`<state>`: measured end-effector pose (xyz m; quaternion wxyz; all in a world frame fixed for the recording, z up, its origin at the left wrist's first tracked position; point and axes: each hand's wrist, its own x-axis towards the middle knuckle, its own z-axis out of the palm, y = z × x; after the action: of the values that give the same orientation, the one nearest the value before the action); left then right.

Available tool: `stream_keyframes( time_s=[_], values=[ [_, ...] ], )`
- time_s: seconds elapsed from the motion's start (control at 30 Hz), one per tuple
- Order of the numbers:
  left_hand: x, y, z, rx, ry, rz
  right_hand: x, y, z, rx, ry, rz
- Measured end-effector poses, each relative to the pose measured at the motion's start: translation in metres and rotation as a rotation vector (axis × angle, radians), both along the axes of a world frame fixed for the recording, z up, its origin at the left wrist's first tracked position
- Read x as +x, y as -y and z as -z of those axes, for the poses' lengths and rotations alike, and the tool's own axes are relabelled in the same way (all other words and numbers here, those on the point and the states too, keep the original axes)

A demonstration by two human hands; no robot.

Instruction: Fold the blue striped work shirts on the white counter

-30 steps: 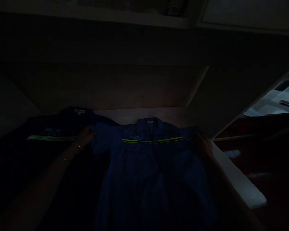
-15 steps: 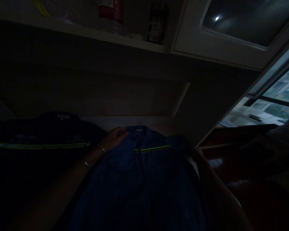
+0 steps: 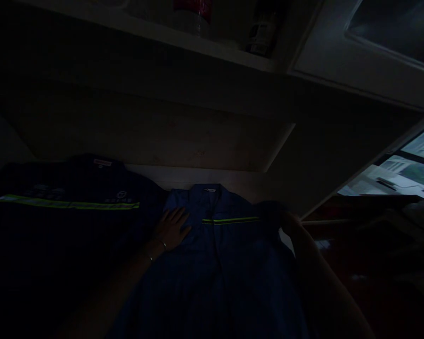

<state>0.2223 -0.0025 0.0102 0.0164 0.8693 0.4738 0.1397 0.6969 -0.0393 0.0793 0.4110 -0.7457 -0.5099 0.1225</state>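
A blue work jacket (image 3: pixel 215 263) with a yellow-green stripe across its chest lies spread out, collar toward the far wall. My left hand (image 3: pixel 171 228), with two bracelets at the wrist, rests flat on the jacket's left chest below the shoulder, fingers spread. At the jacket's right side, my right hand (image 3: pixel 290 221) is closed at the dark sleeve; its fingertips are lost in shadow. To the left lies a darker work jacket (image 3: pixel 67 235) with a reflective stripe and a small emblem, partly behind my left arm.
Above runs a shelf (image 3: pixel 162 37) with a red-labelled bottle (image 3: pixel 192 14) and a dark jar (image 3: pixel 261 35). A cabinet door (image 3: pixel 325 52) is at upper right. A side panel (image 3: pixel 325 141) stands right of the jackets, with a window (image 3: pixel 417 165) beyond.
My left hand has come down from beside the collar onto the jacket's chest, and its fingers have spread. The right hand stays at the sleeve. The view has shifted slightly left and down.
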Motion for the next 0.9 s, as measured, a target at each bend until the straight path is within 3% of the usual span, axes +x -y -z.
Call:
stream_keyframes(
  time_s=[0.07,0.13,0.2,0.33,0.4,0.53,0.6,0.73,0.83,0.9],
  values=[
    [0.000,-0.001,-0.003,-0.001,0.009,-0.007,-0.007,-0.008,0.000,0.005,-0.042,0.025],
    [0.000,-0.001,-0.006,0.002,0.018,-0.014,-0.024,-0.010,0.005,0.021,-0.065,-0.035],
    [0.000,-0.001,-0.007,0.001,0.022,-0.014,-0.047,-0.004,0.013,0.000,-0.031,-0.190],
    [0.001,0.000,-0.009,-0.008,0.025,-0.014,-0.091,0.015,0.025,-0.185,0.079,-0.501],
    [0.001,-0.001,-0.008,-0.011,0.029,-0.018,-0.101,0.013,0.023,-0.140,0.127,-0.470],
    [0.001,-0.002,-0.008,-0.012,0.030,-0.017,-0.102,-0.013,0.018,0.102,0.336,-0.137],
    [0.001,-0.003,-0.007,-0.007,0.026,-0.013,-0.102,-0.023,0.028,-0.025,0.504,-0.087],
    [0.001,-0.002,-0.007,0.014,0.032,-0.021,-0.105,-0.025,0.066,-0.432,0.815,-0.271],
    [0.000,-0.001,-0.005,0.038,0.031,-0.019,-0.107,-0.023,0.082,-0.476,0.865,-0.289],
    [0.000,-0.002,-0.005,0.047,0.022,-0.018,-0.109,-0.023,0.079,-0.439,0.791,-0.243]
  ],
)
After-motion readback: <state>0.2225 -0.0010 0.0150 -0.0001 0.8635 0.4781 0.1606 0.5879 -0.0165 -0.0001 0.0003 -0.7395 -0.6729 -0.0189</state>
